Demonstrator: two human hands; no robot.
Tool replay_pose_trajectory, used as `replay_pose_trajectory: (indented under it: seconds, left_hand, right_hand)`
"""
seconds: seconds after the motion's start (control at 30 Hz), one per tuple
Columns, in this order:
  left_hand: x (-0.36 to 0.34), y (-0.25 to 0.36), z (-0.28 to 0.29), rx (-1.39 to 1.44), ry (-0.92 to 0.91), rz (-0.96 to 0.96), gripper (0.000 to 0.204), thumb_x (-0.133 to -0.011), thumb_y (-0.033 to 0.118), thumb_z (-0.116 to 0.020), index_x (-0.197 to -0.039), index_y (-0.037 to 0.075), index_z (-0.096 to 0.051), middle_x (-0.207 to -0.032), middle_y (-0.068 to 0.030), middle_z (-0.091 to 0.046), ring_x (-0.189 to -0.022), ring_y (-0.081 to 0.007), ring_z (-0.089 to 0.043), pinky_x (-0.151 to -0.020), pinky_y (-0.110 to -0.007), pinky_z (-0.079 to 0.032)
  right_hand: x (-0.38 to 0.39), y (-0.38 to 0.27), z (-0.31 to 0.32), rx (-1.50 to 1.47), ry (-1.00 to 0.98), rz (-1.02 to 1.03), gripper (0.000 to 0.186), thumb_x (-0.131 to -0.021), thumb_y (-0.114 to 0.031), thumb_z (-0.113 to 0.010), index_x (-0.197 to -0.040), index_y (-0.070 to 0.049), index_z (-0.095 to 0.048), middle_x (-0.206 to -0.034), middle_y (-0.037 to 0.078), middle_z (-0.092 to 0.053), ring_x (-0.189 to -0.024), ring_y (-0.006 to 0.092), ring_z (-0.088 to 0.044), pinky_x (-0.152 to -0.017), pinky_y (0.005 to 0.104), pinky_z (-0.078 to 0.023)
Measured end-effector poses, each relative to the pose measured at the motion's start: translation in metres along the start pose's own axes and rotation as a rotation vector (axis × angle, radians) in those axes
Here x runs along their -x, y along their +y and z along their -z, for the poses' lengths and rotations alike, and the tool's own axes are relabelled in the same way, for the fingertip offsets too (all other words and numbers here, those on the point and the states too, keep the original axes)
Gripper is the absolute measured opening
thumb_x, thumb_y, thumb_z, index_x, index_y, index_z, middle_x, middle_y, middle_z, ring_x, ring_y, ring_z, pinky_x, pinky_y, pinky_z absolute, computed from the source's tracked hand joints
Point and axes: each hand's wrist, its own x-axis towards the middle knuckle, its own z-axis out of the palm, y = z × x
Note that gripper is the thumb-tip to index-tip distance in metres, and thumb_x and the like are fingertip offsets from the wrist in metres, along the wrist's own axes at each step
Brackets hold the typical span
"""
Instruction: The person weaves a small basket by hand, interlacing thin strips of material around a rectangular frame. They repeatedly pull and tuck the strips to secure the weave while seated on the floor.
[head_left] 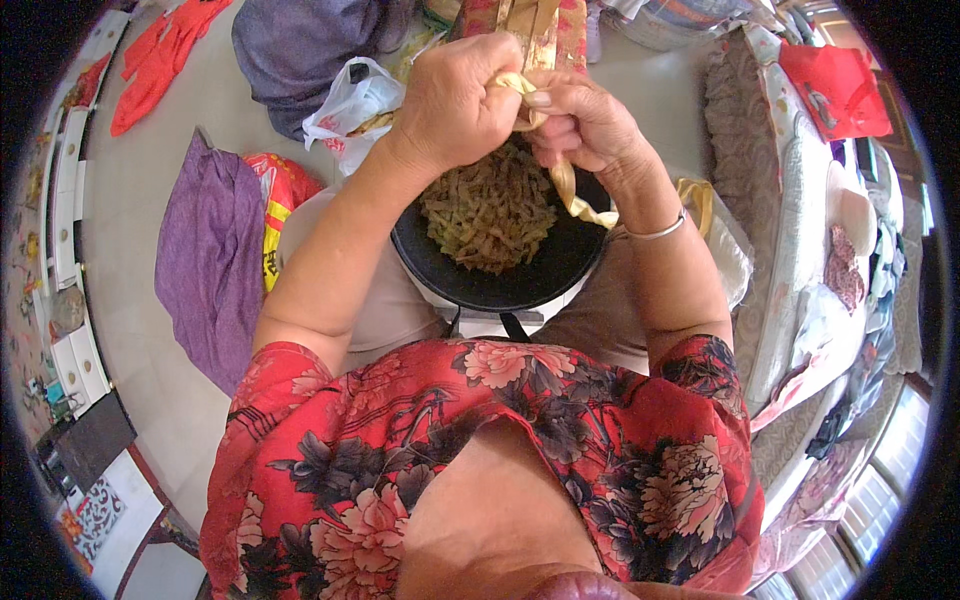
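left grip [455, 100] and right grip [588, 128] both pinch a yellow strip [563, 185], its tail dangling above the dark pan [500, 295] of shreds [488, 215]; likely light, limp, perhaps slick, so best held tightly between thumb and finger.

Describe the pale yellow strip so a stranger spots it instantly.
Find the round black pan in the upper middle, holding short brownish pieces. Above it, the left hand and right hand hold the pale yellow strip, its tail trailing below the right hand. It is longer and paler than the pieces beneath.
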Motion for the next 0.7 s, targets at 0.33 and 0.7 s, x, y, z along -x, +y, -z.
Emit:
replay_pose_trajectory:
  seconds: [0.33,0.7]
  left_hand:
    - [0.003,-0.018,0.009,0.353,-0.273,0.598,0.006,-0.077,0.008,-0.052,-0.075,0.004,-0.056,-0.064,0.0028,-0.054,-0.054,-0.0036,-0.047,-0.049,-0.02,-0.04]
    - [-0.002,-0.01,0.011,-0.054,-0.2,0.239,0.01,-0.073,0.006,-0.06,-0.082,0.001,-0.06,-0.064,0.0002,-0.06,-0.058,-0.0052,-0.054,-0.053,-0.021,-0.044]
  right_hand:
    - [0.004,0.004,-0.009,0.543,0.27,0.383,0.016,-0.081,-0.015,-0.065,-0.09,-0.001,-0.062,-0.062,-0.002,-0.053,-0.048,0.0044,-0.042,-0.041,0.0213,-0.034]
    - [0.001,0.008,0.006,-0.145,-0.02,0.175,0.015,-0.085,-0.013,-0.059,-0.098,-0.003,-0.059,-0.054,-0.006,-0.038,-0.042,0.0051,-0.031,-0.039,0.0202,-0.03]
